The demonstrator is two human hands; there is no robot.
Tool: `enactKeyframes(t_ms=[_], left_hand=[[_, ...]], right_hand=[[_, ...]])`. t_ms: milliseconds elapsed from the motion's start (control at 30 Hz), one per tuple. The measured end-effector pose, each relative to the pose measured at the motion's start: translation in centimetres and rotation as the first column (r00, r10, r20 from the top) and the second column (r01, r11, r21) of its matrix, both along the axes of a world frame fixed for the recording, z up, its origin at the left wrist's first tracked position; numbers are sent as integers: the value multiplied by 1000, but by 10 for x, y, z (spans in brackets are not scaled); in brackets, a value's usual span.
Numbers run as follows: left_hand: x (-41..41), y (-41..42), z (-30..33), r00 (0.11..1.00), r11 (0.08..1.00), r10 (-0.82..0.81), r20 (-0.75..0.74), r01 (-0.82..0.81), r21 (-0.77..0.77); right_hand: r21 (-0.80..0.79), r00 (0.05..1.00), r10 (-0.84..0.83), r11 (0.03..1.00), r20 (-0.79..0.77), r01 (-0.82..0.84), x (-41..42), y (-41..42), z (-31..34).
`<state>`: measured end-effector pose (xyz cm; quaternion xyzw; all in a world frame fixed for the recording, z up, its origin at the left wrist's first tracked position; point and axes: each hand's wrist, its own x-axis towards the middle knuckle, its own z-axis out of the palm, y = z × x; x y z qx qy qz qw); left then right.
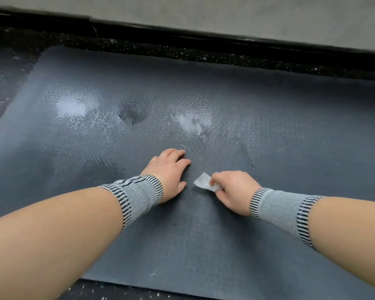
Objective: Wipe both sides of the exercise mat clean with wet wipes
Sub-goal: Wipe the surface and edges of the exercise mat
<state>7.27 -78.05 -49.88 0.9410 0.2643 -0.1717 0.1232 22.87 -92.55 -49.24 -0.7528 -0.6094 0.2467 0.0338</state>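
Observation:
A dark grey textured exercise mat [268,118] lies flat on the floor and fills most of the view. Wet, shiny patches show on its far half, with a small dent between them. My left hand [170,171] rests palm down on the mat near the middle, fingers spread and holding nothing. Just to its right, my right hand [234,190] pinches a small crumpled white wet wipe [202,182] against the mat surface. Both wrists wear grey striped knit bands.
Black speckled rubber flooring [182,50] borders the mat at the far side, left and near edge. A black baseboard [204,33] and a pale grey wall [225,11] run along the far side. A rounded mat corner sits at the far left.

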Motion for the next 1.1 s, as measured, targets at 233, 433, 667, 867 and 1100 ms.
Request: enactKeyframes(t_ms=[233,433,667,867,1100], left_hand=[[6,-13,3,997,997,-74,-17,74,1],[6,-12,7,996,997,-73,-43,73,1],[6,-14,12,995,999,-49,-86,49,-2],[11,-14,29,997,996,7,-72,-13,-88],[24,-28,51,917,789,381,120,-254,-560]], right_hand=[[35,871,-470,882,143,470,30,17,5],[-186,1000,-28,982,2,27,-52,-32,15],[18,968,-250,968,11,250,-17,-19,28],[-344,993,-31,939,-112,-10,-17,-15,34],[-175,726,-388,919,-568,355,8,25,78]])
